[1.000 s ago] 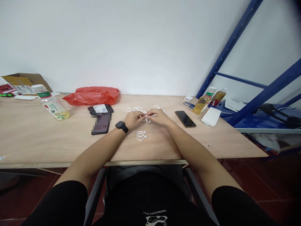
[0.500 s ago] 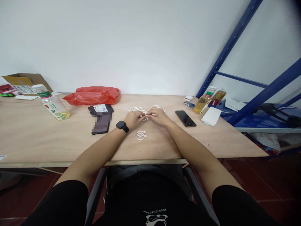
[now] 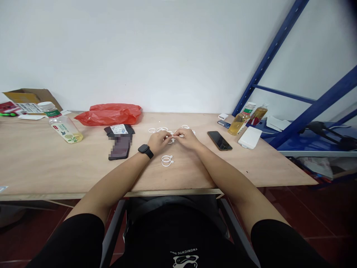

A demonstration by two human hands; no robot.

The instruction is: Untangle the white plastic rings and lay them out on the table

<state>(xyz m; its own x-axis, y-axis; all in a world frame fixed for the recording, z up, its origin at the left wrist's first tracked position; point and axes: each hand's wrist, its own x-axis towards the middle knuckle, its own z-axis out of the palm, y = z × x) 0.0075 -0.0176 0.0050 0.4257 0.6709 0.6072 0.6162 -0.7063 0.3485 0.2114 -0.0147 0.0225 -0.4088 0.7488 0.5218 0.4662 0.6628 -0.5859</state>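
Note:
My left hand [image 3: 157, 142], with a black watch on its wrist, and my right hand [image 3: 187, 139] meet fingertip to fingertip over the table. Both are closed in a pinch on a small white plastic ring [image 3: 172, 141], partly hidden by the fingers. Around and behind the hands lie several more white rings [image 3: 152, 130], each thin, some with a small round tab. Nearer to me, two overlapping white rings [image 3: 167, 160] rest flat on the wood, apart from both hands.
A dark phone [image 3: 219, 140], a white case [image 3: 250, 137] and a tea bottle [image 3: 241, 119] stand or lie to the right. On the left are a black pouch [image 3: 120, 145], a red plastic bag [image 3: 108, 114] and another bottle [image 3: 65, 126]. A blue rack [image 3: 295, 115] borders the table.
My hands stay together at the same place, with only a slight shift of the fingers. The ring between them turns a little. The other rings have not moved.

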